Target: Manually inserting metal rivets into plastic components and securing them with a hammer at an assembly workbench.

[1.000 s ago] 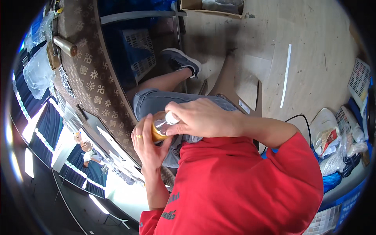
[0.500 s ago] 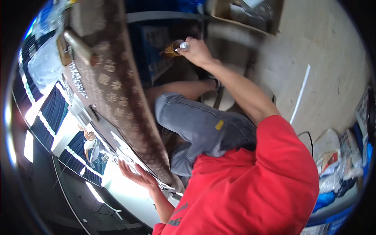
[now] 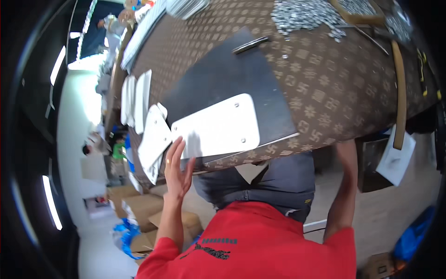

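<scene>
A white rounded panel [image 3: 216, 125] with small metal rivets at its corners lies on a dark mat [image 3: 218, 76]. At the panel's near left corner is my left hand [image 3: 179, 169], fingers stretched and apart; it grips nothing, and I cannot tell whether the fingertips touch the panel. Several smaller white pieces [image 3: 154, 137] lie left of the panel. A metal rod [image 3: 251, 45] rests across the mat's far edge. My right hand [image 3: 345, 148] reaches down at the table's near edge; its fingers are hidden below the edge, with whatever they hold.
Brown patterned cloth [image 3: 325, 93] covers the table. Small silvery parts [image 3: 302, 16] are heaped at the far right. A hammer's wooden handle [image 3: 398, 93] juts over the near edge above a white sheet [image 3: 396, 156]. Cardboard boxes [image 3: 148, 211] stand on the floor at left.
The view has swung from beside and under the table to the tabletop. The right hand's amber bottle has gone from sight. My left hand is now beside the white panel.
</scene>
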A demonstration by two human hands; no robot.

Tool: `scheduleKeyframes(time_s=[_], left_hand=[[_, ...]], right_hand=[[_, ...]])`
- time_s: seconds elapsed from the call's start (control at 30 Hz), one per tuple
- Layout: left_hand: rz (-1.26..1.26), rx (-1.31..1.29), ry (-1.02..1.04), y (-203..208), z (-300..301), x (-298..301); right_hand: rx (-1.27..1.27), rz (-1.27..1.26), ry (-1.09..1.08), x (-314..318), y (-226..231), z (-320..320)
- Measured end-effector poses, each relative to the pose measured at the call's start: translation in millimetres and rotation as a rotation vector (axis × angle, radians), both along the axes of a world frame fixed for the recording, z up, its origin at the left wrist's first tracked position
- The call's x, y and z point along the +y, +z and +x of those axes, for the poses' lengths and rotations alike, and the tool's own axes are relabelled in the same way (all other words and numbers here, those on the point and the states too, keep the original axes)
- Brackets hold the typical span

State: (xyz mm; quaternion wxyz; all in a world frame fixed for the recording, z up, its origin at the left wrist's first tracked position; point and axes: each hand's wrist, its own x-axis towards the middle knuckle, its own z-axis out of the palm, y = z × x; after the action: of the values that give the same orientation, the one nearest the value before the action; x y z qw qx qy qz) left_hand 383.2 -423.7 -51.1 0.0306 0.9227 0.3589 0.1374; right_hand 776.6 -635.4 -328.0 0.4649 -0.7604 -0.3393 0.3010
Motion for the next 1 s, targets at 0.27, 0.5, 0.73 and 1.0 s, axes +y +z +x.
scheduleKeyframes(time_s=[0.27,0.5,0.73,1.0], left_hand=[[-0.05,-0.325,-0.548,-27,193,122],[-0.058,0.001,-0.448,-48,297,183],[-0.753,-0.689,-0.194,-19,180,204],[-1.032,-1.013,0.264,-8,-19,126]], right_hand=[[0.094,0.001,-0.173,-101,241,-23],[-0.746,-0.321,-0.653,-15,217,71],[0.596,-0.055,-0.507,-5,210,116],[-0.166,0.153,-0.702,-32,266,10]])
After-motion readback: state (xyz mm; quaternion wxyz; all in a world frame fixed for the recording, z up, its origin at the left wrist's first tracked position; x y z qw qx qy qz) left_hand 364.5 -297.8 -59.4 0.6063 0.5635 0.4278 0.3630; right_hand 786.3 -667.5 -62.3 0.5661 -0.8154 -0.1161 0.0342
